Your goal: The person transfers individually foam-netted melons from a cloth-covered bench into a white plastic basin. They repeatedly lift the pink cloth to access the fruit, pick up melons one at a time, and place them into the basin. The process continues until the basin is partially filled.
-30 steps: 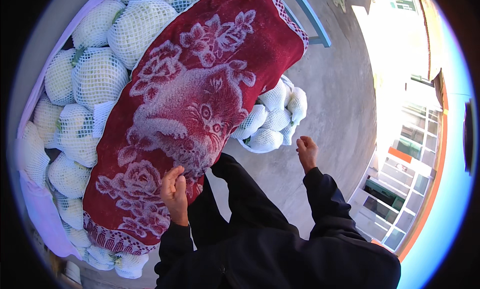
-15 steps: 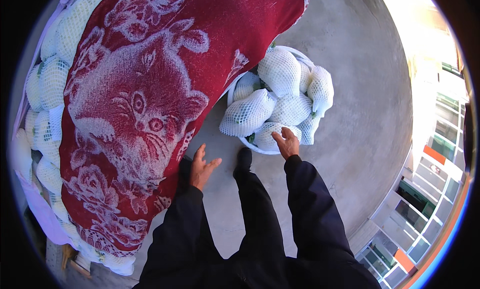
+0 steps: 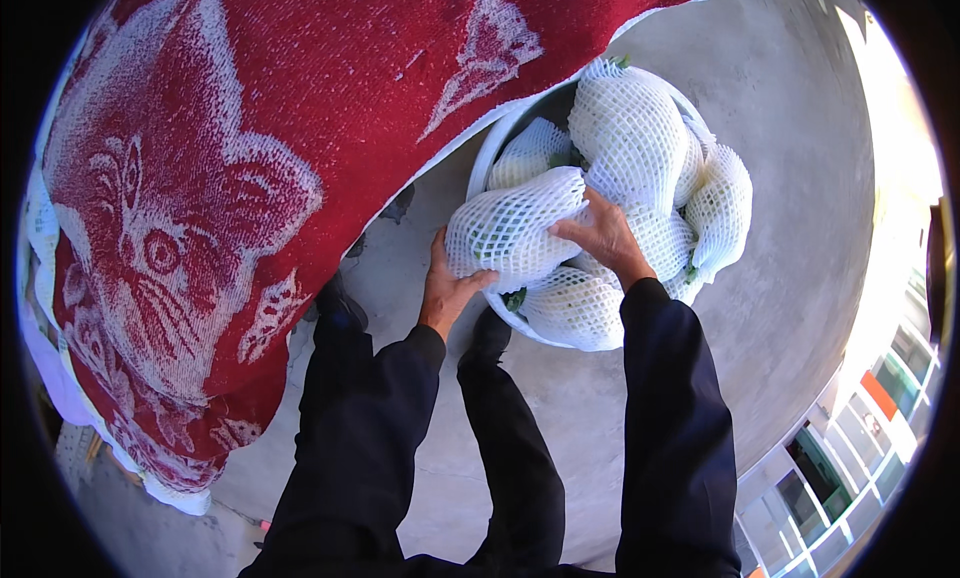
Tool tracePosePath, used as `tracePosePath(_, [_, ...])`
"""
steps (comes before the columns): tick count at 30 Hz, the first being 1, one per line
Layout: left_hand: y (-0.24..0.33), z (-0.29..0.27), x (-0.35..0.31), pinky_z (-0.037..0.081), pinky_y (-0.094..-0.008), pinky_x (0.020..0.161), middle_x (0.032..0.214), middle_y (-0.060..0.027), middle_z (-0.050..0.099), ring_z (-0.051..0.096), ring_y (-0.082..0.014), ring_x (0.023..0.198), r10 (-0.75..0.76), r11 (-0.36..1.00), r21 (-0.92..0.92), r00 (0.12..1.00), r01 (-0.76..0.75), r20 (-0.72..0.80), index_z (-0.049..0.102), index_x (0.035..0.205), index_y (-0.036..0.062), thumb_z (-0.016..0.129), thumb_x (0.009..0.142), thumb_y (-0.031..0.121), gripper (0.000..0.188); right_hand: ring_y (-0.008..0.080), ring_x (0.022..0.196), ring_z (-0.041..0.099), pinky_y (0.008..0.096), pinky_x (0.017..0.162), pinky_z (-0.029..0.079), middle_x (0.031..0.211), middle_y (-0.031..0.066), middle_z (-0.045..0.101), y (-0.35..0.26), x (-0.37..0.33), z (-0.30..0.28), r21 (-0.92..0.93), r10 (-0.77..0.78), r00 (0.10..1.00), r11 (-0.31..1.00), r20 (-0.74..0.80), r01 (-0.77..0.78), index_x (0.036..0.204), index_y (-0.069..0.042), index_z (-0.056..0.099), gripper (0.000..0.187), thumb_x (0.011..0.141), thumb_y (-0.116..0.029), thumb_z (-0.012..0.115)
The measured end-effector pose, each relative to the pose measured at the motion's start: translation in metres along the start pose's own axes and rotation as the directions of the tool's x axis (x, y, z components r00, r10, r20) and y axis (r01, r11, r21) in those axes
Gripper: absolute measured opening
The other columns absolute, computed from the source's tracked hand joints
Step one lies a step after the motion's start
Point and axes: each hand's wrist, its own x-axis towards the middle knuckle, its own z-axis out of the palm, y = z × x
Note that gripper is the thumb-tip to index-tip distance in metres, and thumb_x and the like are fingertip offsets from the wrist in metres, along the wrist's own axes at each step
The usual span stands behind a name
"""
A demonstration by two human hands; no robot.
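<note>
Left hand [image 3: 448, 290] and right hand [image 3: 612, 242]: since the earlier frame, we have brought both onto one netted bundle [image 3: 508, 233].
Red cloth [image 3: 370, 88]: spread across our left.
White tub [image 3: 484, 160]: right of the cloth, heaped with other bundles [image 3: 625, 138].
Netted bundle: over the tub's near left rim.
Grip: clamped on it, left hand at its left end, right at its right.

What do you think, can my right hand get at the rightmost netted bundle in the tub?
Probably yes: nothing covers the rightmost bundle, though your right hand is holding the leftmost bundle.
</note>
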Motion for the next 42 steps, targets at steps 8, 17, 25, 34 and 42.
tracePosePath(8, [0.027,0.011,-0.011,0.043,-0.0389,0.111,0.138,-0.0128,0.054,0.053,-0.0248,0.129,-0.056,0.997,-0.054,0.998,0.054,-0.038,0.034,0.15,0.0006,0.084,0.068,-0.003,0.096,0.0283,0.104,0.07,0.0386,0.093,0.053,0.113,0.0219,0.072,-0.015,-0.012,-0.009,0.169,0.03,0.999,0.985,-0.043,-0.022,0.131,0.008,0.06,0.069,0.076,-0.023,0.085])
tracePosePath(17, [0.125,0.015,-0.089,0.046,-0.0376,0.107,0.137,-0.017,0.056,0.056,-0.0244,0.125,0.077,0.996,0.044,0.992,-0.073,-0.104,0.037,0.148,-0.0031,0.092,0.067,0.011,0.099,0.0206,0.098,0.066,0.0361,0.093,0.05,0.104,0.0136,0.073,-0.113,-0.071,-0.041,0.24,-0.002,0.99,0.97,-0.138,0.035,0.121,0.008,0.063,0.058,0.074,-0.023,0.077])
tracePosePath(25, [0.273,-0.015,-0.207,0.042,-0.0373,0.111,0.141,-0.0184,0.054,0.054,-0.0249,0.128,-0.027,0.997,-0.07,0.999,0.024,-0.04,0.033,0.151,-0.0061,0.093,0.069,0.017,0.105,0.0188,0.097,0.062,0.0354,0.088,0.048,0.102,0.0105,0.071,-0.29,-0.171,-0.069,0.196,0.02,0.981,0.98,-0.194,0.019,0.122,0.008,0.061,0.07,0.076,-0.041,0.081])
tracePosePath(34, [0.441,-0.166,-0.255,0.046,-0.0378,0.107,0.138,-0.015,0.055,0.055,-0.0229,0.127,0.066,0.852,-0.492,0.968,-0.181,-0.242,0.033,0.151,-0.0047,0.091,0.074,0.012,0.098,0.0145,0.086,0.057,0.0321,0.079,0.045,0.093,0.0074,0.068,-0.546,-0.147,-0.009,0.104,-0.166,0.986,0.981,0.003,0.165,0.114,0.008,0.064,0.053,0.085,-0.034,0.075])
tracePosePath(42, [0.555,-0.347,-0.216,0.052,-0.0352,0.096,0.125,-0.0155,0.064,0.064,-0.0224,0.11,0.235,0.744,-0.447,0.822,-0.496,-0.519,0.045,0.142,-0.0054,0.086,0.079,0.01,0.077,0.0052,0.066,0.045,0.0264,0.056,0.036,0.073,-0.002,0.058,-0.755,-0.026,0.115,0.017,-0.331,0.934,0.943,0.139,0.332,0.086,0.003,0.064,0.037,0.089,-0.033,0.075])
